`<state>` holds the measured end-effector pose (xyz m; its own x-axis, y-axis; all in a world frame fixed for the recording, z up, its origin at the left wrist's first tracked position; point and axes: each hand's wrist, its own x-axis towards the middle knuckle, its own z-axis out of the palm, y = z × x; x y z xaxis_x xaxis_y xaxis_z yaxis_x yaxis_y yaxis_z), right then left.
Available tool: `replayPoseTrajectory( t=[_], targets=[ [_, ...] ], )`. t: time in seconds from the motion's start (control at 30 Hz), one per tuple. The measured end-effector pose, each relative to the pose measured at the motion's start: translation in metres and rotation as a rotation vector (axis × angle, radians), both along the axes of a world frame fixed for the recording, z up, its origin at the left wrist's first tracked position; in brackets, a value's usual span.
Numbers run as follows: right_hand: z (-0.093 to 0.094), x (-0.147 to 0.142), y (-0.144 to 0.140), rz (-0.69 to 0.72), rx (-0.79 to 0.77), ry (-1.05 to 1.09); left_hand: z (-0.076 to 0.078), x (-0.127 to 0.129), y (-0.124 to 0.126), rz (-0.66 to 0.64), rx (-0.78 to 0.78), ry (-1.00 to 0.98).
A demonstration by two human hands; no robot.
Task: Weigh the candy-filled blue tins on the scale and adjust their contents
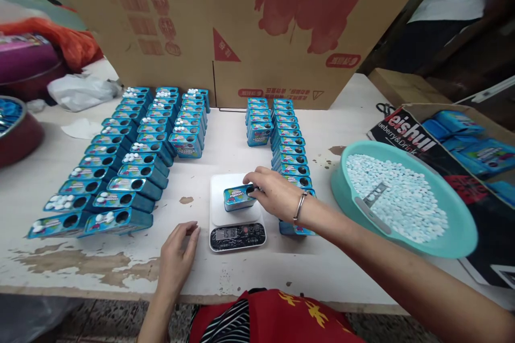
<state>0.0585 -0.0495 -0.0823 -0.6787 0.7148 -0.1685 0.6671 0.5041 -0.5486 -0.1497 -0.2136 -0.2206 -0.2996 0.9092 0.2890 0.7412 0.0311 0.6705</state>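
A small blue tin is sitting on a white kitchen scale, under the fingertips of the right hand, which is gripping its far end. The left hand is resting open on the table — just left of the scale. The scale's display is too blurred to read.

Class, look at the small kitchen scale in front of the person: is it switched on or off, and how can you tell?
On. The scale has lit digits on its display, with a blue tin resting on its platform under the right hand. The exact reading is too blurred.
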Motion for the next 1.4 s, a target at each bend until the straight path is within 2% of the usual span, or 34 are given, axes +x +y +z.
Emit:
replayPoseTrajectory(
  t=[0.07,0.13,0.3,0.37,0.43,0.5,0.6,0.67,0.73,0.8,0.87,1.0,1.17,1.33,1.4],
  targets=[
    [-0.001,-0.001,0.002,-0.032,-0.012,0.068,0.000,0.001,0.001,-0.001,0.005,0.001],
    [-0.002,0.001,0.005,-0.105,-0.112,0.216,0.000,0.001,0.001,0.005,0.006,0.003],
    [0.000,0.024,0.014,-0.430,-0.714,0.758,-0.002,0.003,0.000,0.011,-0.002,-0.005],
    [0.002,0.039,0.013,-0.550,-0.842,0.892,-0.003,0.003,0.000,0.014,-0.002,-0.006],
    [0.004,0.054,0.005,-0.608,-0.887,0.915,-0.004,0.003,0.000,0.019,-0.002,-0.005],
    [0.004,0.065,-0.011,-0.592,-0.867,0.838,-0.005,0.004,0.000,0.024,-0.005,-0.006],
    [-0.007,0.069,-0.047,-0.450,-0.750,0.641,-0.005,0.004,0.001,0.024,-0.020,-0.005],
    [-0.024,0.063,-0.073,-0.346,-0.586,0.513,-0.005,0.004,0.002,0.022,-0.027,-0.001],
    [-0.046,0.054,-0.093,-0.309,-0.385,0.373,-0.004,0.004,0.002,0.021,-0.034,0.002],
    [-0.068,0.044,-0.104,-0.320,-0.231,0.256,-0.004,0.004,0.002,0.018,-0.040,0.004],
    [-0.086,0.038,-0.106,-0.354,-0.167,0.180,-0.003,0.004,0.001,0.014,-0.042,0.003],
    [-0.105,0.035,-0.098,-0.440,-0.190,0.084,-0.003,0.005,0.000,0.017,-0.043,-0.008],
    [-0.116,0.038,-0.090,-0.502,-0.237,0.152,0.002,0.010,0.003,0.010,-0.021,-0.037],
    [-0.114,0.034,-0.091,-0.493,-0.228,0.243,0.017,0.024,0.023,-0.045,0.086,-0.097],
    [-0.109,0.031,-0.094,-0.504,-0.327,0.401,0.020,0.032,0.038,-0.092,0.102,-0.151]
  ],
)
